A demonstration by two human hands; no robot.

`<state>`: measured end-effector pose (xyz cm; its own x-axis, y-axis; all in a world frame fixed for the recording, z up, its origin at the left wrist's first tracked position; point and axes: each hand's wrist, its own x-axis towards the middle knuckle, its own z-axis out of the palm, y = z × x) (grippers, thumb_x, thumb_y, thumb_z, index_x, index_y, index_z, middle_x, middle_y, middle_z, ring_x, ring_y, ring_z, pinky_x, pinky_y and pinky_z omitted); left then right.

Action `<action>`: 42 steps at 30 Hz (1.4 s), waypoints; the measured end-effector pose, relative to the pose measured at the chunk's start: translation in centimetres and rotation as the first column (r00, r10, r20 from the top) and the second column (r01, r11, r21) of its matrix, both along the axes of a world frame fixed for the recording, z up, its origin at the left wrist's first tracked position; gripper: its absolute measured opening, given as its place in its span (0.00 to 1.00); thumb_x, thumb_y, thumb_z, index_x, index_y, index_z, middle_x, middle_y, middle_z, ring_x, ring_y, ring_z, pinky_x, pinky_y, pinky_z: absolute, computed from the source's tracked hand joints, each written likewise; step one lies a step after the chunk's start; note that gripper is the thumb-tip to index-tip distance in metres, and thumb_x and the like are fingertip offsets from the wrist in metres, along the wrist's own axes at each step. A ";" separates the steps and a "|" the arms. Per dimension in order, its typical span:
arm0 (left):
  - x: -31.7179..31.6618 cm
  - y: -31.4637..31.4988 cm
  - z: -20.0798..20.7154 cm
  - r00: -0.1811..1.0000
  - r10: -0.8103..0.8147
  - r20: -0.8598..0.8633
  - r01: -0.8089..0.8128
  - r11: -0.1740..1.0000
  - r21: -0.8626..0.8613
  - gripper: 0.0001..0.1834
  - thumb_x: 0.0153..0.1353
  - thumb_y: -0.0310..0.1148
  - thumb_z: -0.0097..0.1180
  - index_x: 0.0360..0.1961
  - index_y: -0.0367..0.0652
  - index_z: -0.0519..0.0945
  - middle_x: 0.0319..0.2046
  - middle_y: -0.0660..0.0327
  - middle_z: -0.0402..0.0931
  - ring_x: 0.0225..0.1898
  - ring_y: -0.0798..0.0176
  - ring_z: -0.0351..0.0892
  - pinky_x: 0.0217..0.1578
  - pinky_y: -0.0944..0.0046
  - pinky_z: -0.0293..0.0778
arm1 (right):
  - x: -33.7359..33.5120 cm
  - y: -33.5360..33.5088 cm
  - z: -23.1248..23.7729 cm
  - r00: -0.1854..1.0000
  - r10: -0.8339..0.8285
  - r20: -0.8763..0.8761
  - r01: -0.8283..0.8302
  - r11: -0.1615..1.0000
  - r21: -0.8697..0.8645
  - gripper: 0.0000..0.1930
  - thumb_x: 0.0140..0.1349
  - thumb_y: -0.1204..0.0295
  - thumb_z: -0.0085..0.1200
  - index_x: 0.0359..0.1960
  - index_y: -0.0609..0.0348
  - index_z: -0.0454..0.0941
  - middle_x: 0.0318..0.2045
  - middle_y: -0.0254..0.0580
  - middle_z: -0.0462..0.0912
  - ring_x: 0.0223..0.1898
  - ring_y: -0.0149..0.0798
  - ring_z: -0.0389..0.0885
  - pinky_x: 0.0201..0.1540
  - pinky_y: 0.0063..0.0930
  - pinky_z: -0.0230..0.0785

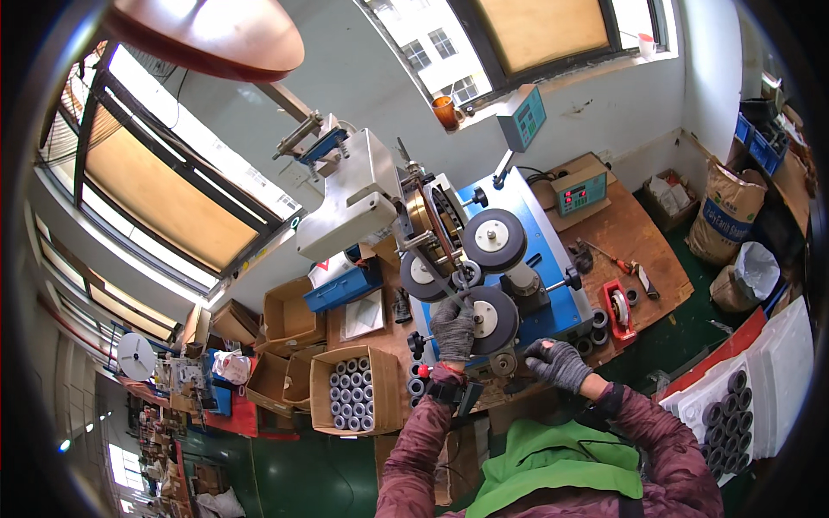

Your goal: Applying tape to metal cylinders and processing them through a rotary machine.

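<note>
Three dark rubber rollers stand on the blue-based winding machine point(544, 233): an upper-right roller point(509, 235), a left one point(418, 278) and a lower one point(505, 319). Between them sits a small grey ring point(467, 274), with a narrow strip running down past it. My left hand point(452, 332), in a grey knitted glove, reaches up beside the lower roller, just below the ring. Its fingers are drawn together around something small that I cannot make out. Lower right of the rollers, my right hand point(560, 364), gloved too, hovers with fingers loosely bent and nothing visible in them.
A cardboard box point(393, 388) of grey rings stands left. A red tape dispenser point(620, 311) and pliers point(641, 278) lie right, below a control box point(580, 195). Dark rings point(728, 419) fill a white tray far right. A copper-coloured lamp shade point(216, 39) hangs overhead.
</note>
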<state>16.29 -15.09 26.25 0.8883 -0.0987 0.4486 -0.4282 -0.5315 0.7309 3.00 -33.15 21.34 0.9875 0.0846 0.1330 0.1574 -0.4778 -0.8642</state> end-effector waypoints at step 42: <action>-16.0 -6.8 -12.0 0.686 -0.309 -0.658 0.013 0.911 -0.413 0.11 0.56 0.31 0.54 0.40 0.39 0.76 0.31 0.60 0.76 0.34 0.66 0.74 0.38 0.66 0.69 | 24.7 1.0 4.5 0.797 -0.079 0.598 0.366 0.851 -0.376 0.09 0.46 0.62 0.54 0.29 0.47 0.76 0.35 0.42 0.75 0.42 0.47 0.70 0.43 0.44 0.61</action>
